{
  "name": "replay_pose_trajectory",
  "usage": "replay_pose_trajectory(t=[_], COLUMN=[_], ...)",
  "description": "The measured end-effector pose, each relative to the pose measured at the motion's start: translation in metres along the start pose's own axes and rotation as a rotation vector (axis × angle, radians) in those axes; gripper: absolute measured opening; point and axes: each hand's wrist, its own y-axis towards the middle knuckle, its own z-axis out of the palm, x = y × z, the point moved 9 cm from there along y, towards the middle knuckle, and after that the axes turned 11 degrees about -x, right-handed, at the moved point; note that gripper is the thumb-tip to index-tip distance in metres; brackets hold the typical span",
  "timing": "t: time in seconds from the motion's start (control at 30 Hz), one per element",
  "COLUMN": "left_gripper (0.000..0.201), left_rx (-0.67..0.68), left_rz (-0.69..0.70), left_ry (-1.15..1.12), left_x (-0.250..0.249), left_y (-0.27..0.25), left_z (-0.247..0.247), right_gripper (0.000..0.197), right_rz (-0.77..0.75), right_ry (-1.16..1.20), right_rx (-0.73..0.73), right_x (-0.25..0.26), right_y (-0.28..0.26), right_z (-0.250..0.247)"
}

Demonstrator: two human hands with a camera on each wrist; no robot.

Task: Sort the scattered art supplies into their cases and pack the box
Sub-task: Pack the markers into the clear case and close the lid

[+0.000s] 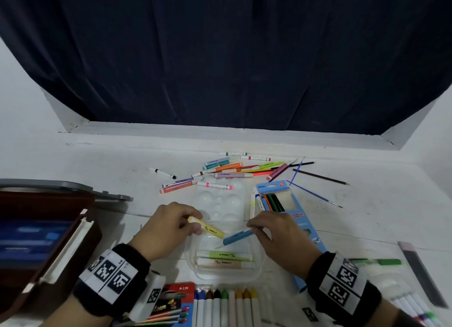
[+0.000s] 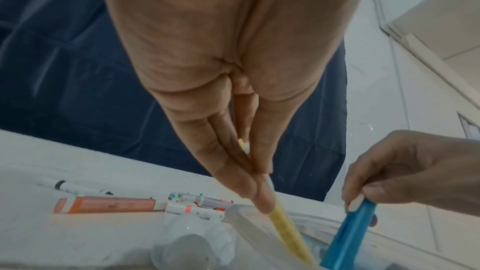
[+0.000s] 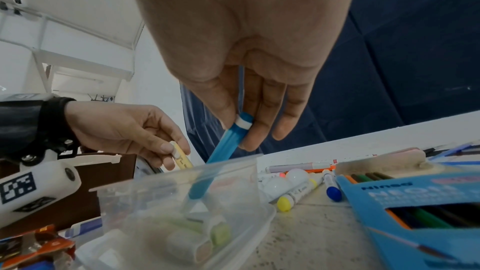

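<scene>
While a yellow highlighter is pinched by the left hand, a blue highlighter is gripped at its far end by the fingers of the right hand. Both are angled down into the clear plastic case, where a green and a peach highlighter are already laid.

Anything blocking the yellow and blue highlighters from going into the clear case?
Nothing visible. The left hand holds the yellow highlighter and the right hand the blue highlighter, both angled down over the open clear case. Two highlighters lie at its near side; the far part looks free.
</scene>
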Motion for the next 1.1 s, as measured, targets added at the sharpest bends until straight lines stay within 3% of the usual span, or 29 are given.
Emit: replay_pose_trajectory(t=[0.1,0.2,0.3,0.4,0.63,0.77,0.97,1.1], left_gripper=[0.015,0.017,0.019,0.021,0.028,0.027,0.022,0.022], left_rx=[0.038,0.071,0.164,0.251,0.297,0.282,0.253,0.224], left_rz=[0.080,0.155,0.255,0.316,0.411,0.411,0.393,0.401], left_ry=[0.111,0.205,0.264,0.300,0.507,0.524,0.582,0.594], left_x=[-0.003,-0.007,-0.014,-0.020,-0.025,-0.023,-0.019,-0.019], left_y=[0.003,0.004,0.001,-0.003,-0.004,-0.001,0.000,0.001], left_z=[0.002,0.007,0.017,0.028,0.050,0.051,0.053,0.054], right_gripper=[0.015,0.020,0.025,0.023,0.014,0.014,0.024,0.027], right_rz=[0.014,0.075,0.195,0.204,-0.001,-0.006,-0.063,-0.083], right_ry=[0.028,0.116,0.207,0.195,0.096,0.037,-0.245,-0.387], right_rx=[-0.009,-0.135,-0.256,-0.269,-0.114,-0.053,0.217,0.297], right_x=[0.001,-0.004,-0.015,-0.018,0.004,0.002,0.011,0.012], right_y=[0.002,0.007,0.010,0.012,0.007,0.008,0.010,0.010], right_z=[-0.001,-0.014,-0.030,-0.029,0.005,0.013,0.033,0.042])
